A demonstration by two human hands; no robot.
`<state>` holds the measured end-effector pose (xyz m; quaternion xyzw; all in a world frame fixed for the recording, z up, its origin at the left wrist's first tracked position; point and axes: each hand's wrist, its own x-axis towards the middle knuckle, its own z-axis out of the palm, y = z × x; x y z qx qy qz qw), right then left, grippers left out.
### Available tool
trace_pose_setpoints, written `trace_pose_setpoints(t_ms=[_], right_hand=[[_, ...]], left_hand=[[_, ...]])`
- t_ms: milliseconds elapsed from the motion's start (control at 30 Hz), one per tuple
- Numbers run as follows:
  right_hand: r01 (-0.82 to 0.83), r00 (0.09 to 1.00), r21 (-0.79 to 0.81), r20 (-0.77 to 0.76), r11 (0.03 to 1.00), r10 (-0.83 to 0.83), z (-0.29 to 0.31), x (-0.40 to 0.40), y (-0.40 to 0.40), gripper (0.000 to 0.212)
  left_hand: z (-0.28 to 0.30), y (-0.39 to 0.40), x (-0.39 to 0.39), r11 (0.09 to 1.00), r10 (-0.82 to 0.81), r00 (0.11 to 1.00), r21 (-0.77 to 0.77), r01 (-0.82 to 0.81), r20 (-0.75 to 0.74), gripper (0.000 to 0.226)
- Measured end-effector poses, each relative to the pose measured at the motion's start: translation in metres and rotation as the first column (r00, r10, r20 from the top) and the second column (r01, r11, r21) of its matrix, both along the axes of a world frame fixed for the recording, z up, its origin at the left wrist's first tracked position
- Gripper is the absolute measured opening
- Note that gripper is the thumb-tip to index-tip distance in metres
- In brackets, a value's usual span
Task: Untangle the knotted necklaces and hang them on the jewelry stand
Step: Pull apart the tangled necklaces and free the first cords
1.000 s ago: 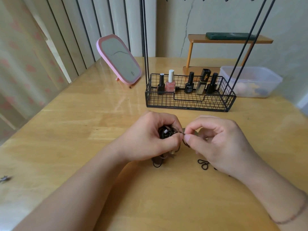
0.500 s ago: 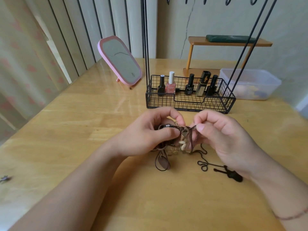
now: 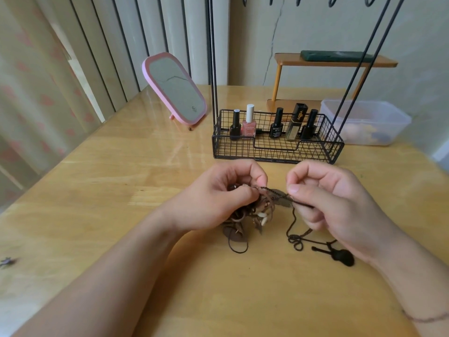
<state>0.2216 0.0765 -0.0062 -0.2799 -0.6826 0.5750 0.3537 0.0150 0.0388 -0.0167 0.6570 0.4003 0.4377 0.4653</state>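
A tangle of brown and black cord necklaces [image 3: 261,210] with small pale shells hangs just above the wooden table [image 3: 121,178]. My left hand [image 3: 223,193] grips the bunched part of the tangle. My right hand [image 3: 328,198] pinches a thin dark cord [image 3: 274,192] stretched between both hands. That cord trails down to a black guitar-shaped pendant [image 3: 340,256] lying on the table. The black wire jewelry stand [image 3: 277,147] stands behind my hands, its hooks at the frame's top edge.
Several nail polish bottles [image 3: 249,124] stand in the stand's basket. A pink mirror [image 3: 175,88] leans at the back left. A clear plastic box [image 3: 369,120] and a small wooden shelf [image 3: 335,62] sit at the back right. A small dark item [image 3: 7,261] lies far left.
My hands have drawn apart, pulling a dark cord taut between them. More cord and the guitar pendant have come out onto the table under my right hand.
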Motion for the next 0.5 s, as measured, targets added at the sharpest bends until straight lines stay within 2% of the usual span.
trace_pose_setpoints(t_ms=[167,333,500], right_hand=[[0.064,0.978,0.321,0.167,0.945,-0.123,-0.003,0.001,-0.001,0.006],[0.124,0.959,0.347,0.199,0.93,-0.202,-0.002,0.004,0.0,0.005],[0.149,0.966,0.371,0.145,0.916,-0.216,0.001,0.005,0.001,0.013]], left_hand=[[-0.001,0.002,-0.004,1.0,-0.019,0.995,0.009,0.018,0.098,0.005],[0.0,0.004,-0.011,1.0,-0.019,0.974,0.023,0.014,0.228,0.003],[0.003,0.005,-0.013,0.993,0.07,0.98,0.076,-0.085,0.188,0.013]])
